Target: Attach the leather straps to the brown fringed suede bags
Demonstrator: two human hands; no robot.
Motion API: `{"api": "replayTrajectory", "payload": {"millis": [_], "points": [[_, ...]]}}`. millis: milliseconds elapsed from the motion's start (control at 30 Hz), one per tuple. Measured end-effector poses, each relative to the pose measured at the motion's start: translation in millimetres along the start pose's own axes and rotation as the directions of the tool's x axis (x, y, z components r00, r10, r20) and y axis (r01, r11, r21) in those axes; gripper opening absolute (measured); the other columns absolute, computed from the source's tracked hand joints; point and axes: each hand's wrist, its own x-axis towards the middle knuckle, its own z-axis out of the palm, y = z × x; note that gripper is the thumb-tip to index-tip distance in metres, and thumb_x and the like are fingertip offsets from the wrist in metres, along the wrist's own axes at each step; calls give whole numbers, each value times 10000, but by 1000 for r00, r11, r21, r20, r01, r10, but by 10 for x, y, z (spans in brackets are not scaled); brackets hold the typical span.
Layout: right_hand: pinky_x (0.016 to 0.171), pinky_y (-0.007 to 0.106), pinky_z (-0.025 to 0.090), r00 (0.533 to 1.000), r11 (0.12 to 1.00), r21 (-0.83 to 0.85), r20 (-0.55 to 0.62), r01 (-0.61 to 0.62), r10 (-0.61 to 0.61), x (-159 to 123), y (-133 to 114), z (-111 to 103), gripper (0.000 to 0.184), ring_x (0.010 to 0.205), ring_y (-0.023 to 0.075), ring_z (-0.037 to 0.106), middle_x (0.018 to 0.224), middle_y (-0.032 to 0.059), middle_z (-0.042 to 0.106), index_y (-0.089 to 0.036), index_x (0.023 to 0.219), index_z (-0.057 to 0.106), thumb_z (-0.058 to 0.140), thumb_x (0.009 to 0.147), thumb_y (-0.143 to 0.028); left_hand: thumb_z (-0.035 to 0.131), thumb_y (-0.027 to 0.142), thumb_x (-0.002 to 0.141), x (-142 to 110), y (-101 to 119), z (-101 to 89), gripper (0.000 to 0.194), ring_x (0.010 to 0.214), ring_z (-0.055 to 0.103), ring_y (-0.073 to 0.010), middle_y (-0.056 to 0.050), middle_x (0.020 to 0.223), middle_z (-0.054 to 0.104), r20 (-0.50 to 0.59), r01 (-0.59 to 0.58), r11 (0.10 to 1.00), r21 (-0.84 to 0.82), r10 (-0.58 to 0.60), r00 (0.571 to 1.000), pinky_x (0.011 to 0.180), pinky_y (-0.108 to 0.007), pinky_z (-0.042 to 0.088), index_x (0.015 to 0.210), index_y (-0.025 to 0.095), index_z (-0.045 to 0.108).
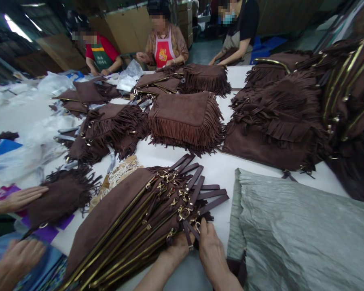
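A fanned stack of dark brown suede bags (112, 206) with gold zippers lies in front of me, its wristlet straps (197, 186) and gold clasps pointing right. At the stack's near right end my left hand (180, 246) is closed at a brown strap (187, 234), its fingertips partly hidden behind it. Close beside it, my right hand (210, 246) is closed with thumb and fingers at the same strap and a gold ring (198, 226). A dark brown strip (241, 266) shows beside my right wrist.
Piles of fringed brown bags (182, 111) cover the table's middle, with more at right (276, 121). A grey-green plastic sheet (303, 234) lies at near right. At left, another person's hand (27, 198) rests on a fringed bag (57, 198). Several people work across the table.
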Motion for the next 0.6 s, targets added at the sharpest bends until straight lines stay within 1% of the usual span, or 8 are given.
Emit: {"api": "replayTrajectory", "payload": {"millis": [133, 200, 267, 367, 433, 500, 533, 600], "points": [[558, 300, 504, 998, 997, -81, -61, 11, -16, -19, -2, 136, 540, 703, 217, 553, 826, 100, 529, -124, 1250, 298, 276, 729, 18, 449, 37, 678, -73, -61, -13, 318, 1050, 532, -156, -99, 942, 662, -76, 24, 922, -386, -58, 995, 763, -229, 482, 954, 28, 609], [567, 307, 503, 998, 997, -82, -58, 15, -19, -16, -15, 142, 519, 701, 216, 554, 819, 101, 528, -117, 1243, 306, 269, 741, 11, 352, -24, 704, -67, -62, -1, 363, 1004, 559, -93, -82, 931, 669, -62, 67, 785, -616, -133, 989, 759, -172, 469, 975, -1, 593], [578, 325, 507, 1000, 999, -40, -28, 4, -5, -4, -36, 96, 452, 704, 223, 560, 819, 107, 530, -101, 1215, 340, 271, 774, -28, 249, -49, 744, -49, -48, 11, 415, 912, 601, -60, -72, 888, 679, 6, 135, 594, -793, -213, 977, 720, -150, 476, 1006, -25, 570], [604, 324, 503, 995, 993, 103, 82, -61, 53, 25, -71, -60, 333, 723, 217, 574, 828, 96, 527, -135, 1083, 446, 288, 798, -70, 162, -49, 778, -30, -39, 7, 464, 787, 638, -53, -60, 816, 689, 140, 222, 343, -913, -248, 959, 639, -139, 491, 1037, -34, 546], [620, 305, 493, 977, 968, 205, 188, -142, 103, 52, -83, -196, 233, 716, 196, 581, 817, 78, 525, -166, 913, 496, 310, 800, -84, 169, -51, 779, -24, -61, -15, 463, 777, 641, -54, -49, 804, 692, 175, 231, 276, -933, -212, 962, 634, -132, 492, 1073, -28, 526], [635, 284, 482, 950, 936, 286, 289, -205, 119, 82, -86, -325, 159, 716, 179, 585, 802, 65, 534, -185, 800, 483, 344, 804, -109, 203, -62, 762, -20, -98, -47, 471, 820, 632, -55, -41, 832, 693, 159, 210, 317, -925, -178, 971, 675, -130, 488, 1136, -17, 486], [642, 278, 477, 937, 923, 316, 331, -221, 111, 95, -84, -377, 135, 726, 177, 588, 800, 62, 546, -188, 788, 474, 358, 805, -120, 223, -65, 748, -19, -117, -63, 481, 852, 623, -57, -37, 851, 692, 140, 196, 385, -902, -169, 976, 700, -132, 484, 1156, -11, 473], [660, 275, 470, 917, 910, 351, 393, -220, 71, 112, -80, -444, 111, 768, 182, 596, 818, 66, 578, -185, 825, 466, 368, 813, -134, 275, -53, 723, -22, -138, -88, 481, 957, 584, -63, -28, 910, 683, 67, 149, 616, -774, -154, 986, 760, -145, 469, 1142, 17, 499]]}}
